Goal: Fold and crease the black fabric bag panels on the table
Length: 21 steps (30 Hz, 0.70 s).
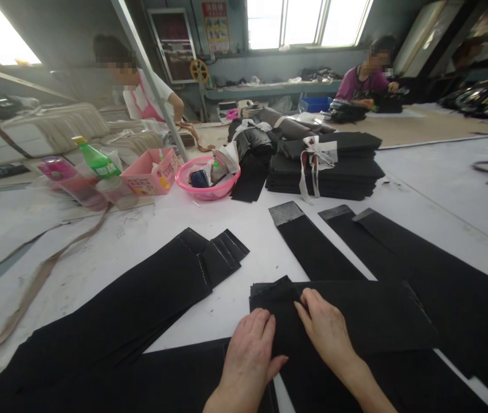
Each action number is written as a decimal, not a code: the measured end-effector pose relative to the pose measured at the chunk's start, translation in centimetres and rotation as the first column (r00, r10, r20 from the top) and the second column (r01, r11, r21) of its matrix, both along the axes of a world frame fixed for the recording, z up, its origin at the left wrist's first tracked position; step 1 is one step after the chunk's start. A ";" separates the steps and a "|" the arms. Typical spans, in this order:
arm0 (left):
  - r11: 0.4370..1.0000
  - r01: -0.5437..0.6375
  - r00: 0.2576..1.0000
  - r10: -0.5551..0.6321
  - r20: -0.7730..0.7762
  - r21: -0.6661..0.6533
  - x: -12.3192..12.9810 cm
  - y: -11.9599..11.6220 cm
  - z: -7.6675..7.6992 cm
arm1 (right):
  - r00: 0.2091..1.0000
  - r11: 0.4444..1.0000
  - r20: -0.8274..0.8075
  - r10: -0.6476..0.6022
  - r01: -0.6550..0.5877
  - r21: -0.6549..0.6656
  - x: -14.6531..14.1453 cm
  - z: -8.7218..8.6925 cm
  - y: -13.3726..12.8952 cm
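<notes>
Both hands are at work on a stack of black fabric panels [381,315] at the front of the table. My left hand [248,355] lies on the near left part of the stack, its fingers stretched out and the thumb apart. Just right of it, my right hand [327,327] has its fingertips curled at the edge of a small folded flap [276,288] on the top panel; the fingers look closed on the fabric. Left of the hands, a fanned pile of black panels [140,292] shows pale lines at its far end.
More black strips [316,244] lie to the right. A tied black bundle [325,166], a pink basin [207,192], a pink box [151,175] and a green bottle [97,158] stand farther back. Two people [153,94] work across the table, beside a slanted metal pole [151,80].
</notes>
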<state>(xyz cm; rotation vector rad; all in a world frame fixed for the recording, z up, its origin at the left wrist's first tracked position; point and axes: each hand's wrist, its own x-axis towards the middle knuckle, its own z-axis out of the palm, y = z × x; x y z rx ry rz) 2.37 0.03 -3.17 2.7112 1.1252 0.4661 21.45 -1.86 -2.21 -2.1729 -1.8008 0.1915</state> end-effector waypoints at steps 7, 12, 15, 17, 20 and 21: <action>0.996 0.035 0.987 -0.021 -0.162 0.087 1.8 1.9 -0.3 | 1.000 1.000 -0.003 -0.008 0.009 0.014 0.0 0.0 0.0; 0.994 0.060 0.978 -0.040 -0.205 0.091 2.1 2.0 -0.2 | 1.000 0.999 -0.005 -0.010 0.011 0.031 0.1 -0.3 0.0; 0.997 0.065 0.979 -0.054 -0.197 0.048 2.0 2.2 0.0 | 1.000 0.999 0.004 -0.022 0.021 0.050 0.0 -0.5 -0.1; 0.997 0.070 0.980 -0.064 -0.187 0.027 1.9 2.4 0.0 | 0.999 0.997 0.016 -0.034 0.033 0.066 -0.1 -0.5 -0.2; 0.998 0.064 0.982 -0.061 -0.176 0.015 1.9 2.4 0.1 | 0.998 0.996 0.055 -0.034 0.029 0.085 -0.3 -0.5 -0.3; 0.998 0.060 0.983 -0.057 -0.174 0.015 1.9 2.4 0.1 | 0.997 0.996 0.076 -0.025 0.018 0.088 -0.5 -0.5 -0.3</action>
